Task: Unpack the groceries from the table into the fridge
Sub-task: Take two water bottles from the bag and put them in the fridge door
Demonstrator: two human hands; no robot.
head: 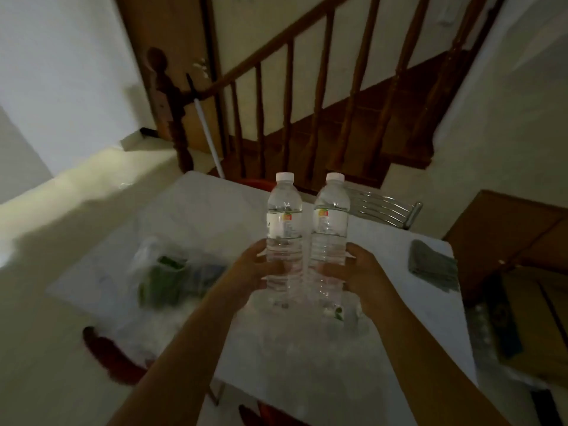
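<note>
Two clear water bottles with white caps stand upright side by side above the white table (215,216). My left hand (250,270) grips the lower half of the left bottle (284,222). My right hand (356,272) grips the lower half of the right bottle (330,222). The two bottles nearly touch. A clear plastic bag (166,272) with green and blue packages inside lies on the table to the left of my hands. The fridge is not in view.
A folded grey cloth (433,265) lies at the table's right edge. A metal chair back (384,207) stands behind the table, a red chair (107,355) at the near left. Wooden stair railing (289,118) rises beyond. Cardboard boxes (516,241) sit at the right.
</note>
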